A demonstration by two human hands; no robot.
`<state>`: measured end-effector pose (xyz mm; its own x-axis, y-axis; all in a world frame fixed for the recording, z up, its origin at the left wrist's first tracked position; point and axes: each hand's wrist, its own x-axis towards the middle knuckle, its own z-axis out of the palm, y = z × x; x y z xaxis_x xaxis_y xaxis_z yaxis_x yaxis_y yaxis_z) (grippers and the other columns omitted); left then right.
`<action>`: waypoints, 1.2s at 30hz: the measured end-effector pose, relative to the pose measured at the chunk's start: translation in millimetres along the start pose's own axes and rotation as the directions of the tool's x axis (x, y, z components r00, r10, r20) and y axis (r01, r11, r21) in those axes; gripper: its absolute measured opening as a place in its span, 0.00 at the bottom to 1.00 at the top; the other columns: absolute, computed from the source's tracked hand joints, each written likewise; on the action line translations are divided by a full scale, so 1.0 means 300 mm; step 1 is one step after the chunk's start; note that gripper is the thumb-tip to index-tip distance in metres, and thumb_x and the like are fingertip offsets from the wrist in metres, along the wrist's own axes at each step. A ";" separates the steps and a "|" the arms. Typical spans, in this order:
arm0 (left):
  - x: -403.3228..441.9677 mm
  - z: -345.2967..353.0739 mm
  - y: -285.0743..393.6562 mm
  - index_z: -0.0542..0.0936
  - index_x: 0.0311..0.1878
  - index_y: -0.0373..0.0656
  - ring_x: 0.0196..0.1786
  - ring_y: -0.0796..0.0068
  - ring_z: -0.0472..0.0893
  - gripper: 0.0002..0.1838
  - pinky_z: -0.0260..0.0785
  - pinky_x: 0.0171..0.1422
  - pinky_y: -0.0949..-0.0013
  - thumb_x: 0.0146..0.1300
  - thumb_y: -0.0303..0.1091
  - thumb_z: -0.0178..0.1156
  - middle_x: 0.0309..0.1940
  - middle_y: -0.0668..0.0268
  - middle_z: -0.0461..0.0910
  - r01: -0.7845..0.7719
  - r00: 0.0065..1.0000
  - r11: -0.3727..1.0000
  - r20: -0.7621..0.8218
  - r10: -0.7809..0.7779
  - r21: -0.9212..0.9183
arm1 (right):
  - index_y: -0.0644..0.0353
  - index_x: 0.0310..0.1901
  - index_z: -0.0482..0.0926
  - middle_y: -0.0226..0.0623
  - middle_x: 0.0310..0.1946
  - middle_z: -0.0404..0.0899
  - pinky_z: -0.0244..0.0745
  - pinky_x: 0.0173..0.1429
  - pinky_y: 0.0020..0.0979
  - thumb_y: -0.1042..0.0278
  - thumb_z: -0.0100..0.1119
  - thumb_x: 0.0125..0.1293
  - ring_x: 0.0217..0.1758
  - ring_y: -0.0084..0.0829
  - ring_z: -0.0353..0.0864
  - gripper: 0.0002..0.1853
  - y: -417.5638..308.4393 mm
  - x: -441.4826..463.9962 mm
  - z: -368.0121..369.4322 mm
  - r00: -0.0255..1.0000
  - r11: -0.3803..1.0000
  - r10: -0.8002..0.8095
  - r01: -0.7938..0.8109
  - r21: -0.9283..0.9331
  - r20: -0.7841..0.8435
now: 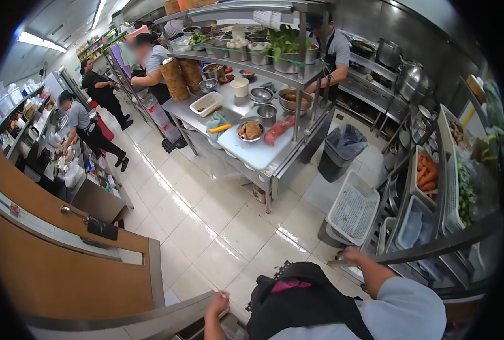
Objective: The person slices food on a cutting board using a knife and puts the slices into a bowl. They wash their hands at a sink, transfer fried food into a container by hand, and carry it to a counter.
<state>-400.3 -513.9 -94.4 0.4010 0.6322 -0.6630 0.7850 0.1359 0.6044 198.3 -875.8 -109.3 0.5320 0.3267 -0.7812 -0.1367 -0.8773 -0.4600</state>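
Note:
My left hand (218, 303) is at the bottom, its fingers curled in, just above the edge of a steel counter (175, 310); nothing shows in it. My right hand (352, 256) reaches forward at the near end of the metal shelf rack (396, 256). Its fingers are closed, and a small dark shape shows at their tips, too small to make out. Just beyond that hand, a white perforated basket (353, 207) tilts on top of a grey bin (332, 233). My dark apron (303, 309) fills the bottom middle.
A steel worktable (198, 120) ahead holds a white cutting board (256, 148), red meat (279, 131) and bowls. A lined trash bin (342, 152) stands beyond. Carrots (427, 174) sit on the right rack. Several co-workers stand farther off. A wooden door (65, 249) is at left.

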 end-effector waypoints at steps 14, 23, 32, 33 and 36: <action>0.762 -0.470 0.856 0.82 0.49 0.41 0.31 0.75 0.83 0.10 0.77 0.36 0.68 0.70 0.34 0.63 0.32 0.63 0.84 -0.226 0.972 0.973 0.044 0.229 -0.054 | 0.57 0.31 0.82 0.39 0.28 0.82 0.81 0.31 0.39 0.70 0.65 0.62 0.31 0.36 0.85 0.03 0.152 0.540 0.468 0.987 0.993 0.059 -0.073 0.096 0.148; 1.102 -0.651 1.127 0.82 0.53 0.43 0.36 0.77 0.83 0.12 0.77 0.39 0.69 0.71 0.36 0.63 0.36 0.66 0.84 -0.215 0.957 0.972 0.179 0.229 -0.091 | 0.53 0.44 0.78 0.31 0.37 0.82 0.81 0.40 0.31 0.56 0.62 0.75 0.35 0.26 0.83 0.10 -1.701 0.447 0.400 0.911 0.685 -0.332 0.055 0.727 0.244; 1.639 -0.746 1.447 0.80 0.55 0.43 0.35 0.80 0.81 0.11 0.76 0.40 0.73 0.74 0.32 0.62 0.34 0.70 0.82 -0.545 0.757 0.804 0.272 0.594 -0.240 | 0.53 0.54 0.73 0.38 0.49 0.76 0.83 0.52 0.45 0.65 0.66 0.69 0.48 0.41 0.81 0.16 -2.242 0.672 0.616 1.000 -0.007 -0.030 0.001 1.000 -0.001; 1.646 -0.784 1.536 0.80 0.57 0.43 0.35 0.80 0.80 0.12 0.76 0.40 0.73 0.73 0.31 0.62 0.34 0.70 0.81 -0.577 0.739 0.798 0.304 0.601 -0.175 | 0.55 0.55 0.72 0.40 0.48 0.76 0.84 0.53 0.48 0.72 0.64 0.66 0.50 0.43 0.81 0.17 -2.249 0.691 0.628 0.997 -0.064 0.047 0.061 0.996 -0.058; 1.674 -0.886 1.756 0.79 0.60 0.43 0.37 0.75 0.83 0.15 0.77 0.44 0.68 0.72 0.30 0.62 0.35 0.65 0.83 -0.660 0.670 0.744 0.365 0.647 -0.109 | 0.56 0.54 0.72 0.41 0.46 0.75 0.85 0.55 0.50 0.80 0.58 0.61 0.50 0.45 0.80 0.19 -2.229 0.715 0.621 0.958 -0.081 0.224 0.200 0.976 -0.178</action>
<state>89.2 77.9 8.4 0.9487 0.2330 -0.2139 0.2680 -0.2331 0.9348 248.3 -153.5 -47.8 0.6277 0.0540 -0.7766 -0.6983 0.4801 -0.5310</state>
